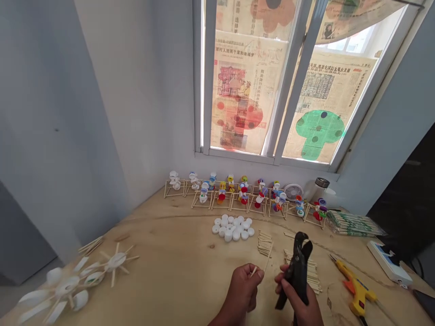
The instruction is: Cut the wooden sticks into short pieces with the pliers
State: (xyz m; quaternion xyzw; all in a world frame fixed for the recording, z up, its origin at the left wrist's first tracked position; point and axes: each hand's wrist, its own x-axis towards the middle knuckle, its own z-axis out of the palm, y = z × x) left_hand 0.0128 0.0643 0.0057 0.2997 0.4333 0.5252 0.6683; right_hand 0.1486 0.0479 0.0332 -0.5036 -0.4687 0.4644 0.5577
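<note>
Black cutters [299, 267] in right hand [302, 296]; stick [268, 258] in left hand [246, 284].

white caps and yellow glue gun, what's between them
In the head view, a stick pile, a second stick pile, and the black cutter held in the right hand.

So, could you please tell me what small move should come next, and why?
Probably bring the stick in the left hand to the black cutter in the right hand: its jaws look open, and the stick is outside them.
</note>
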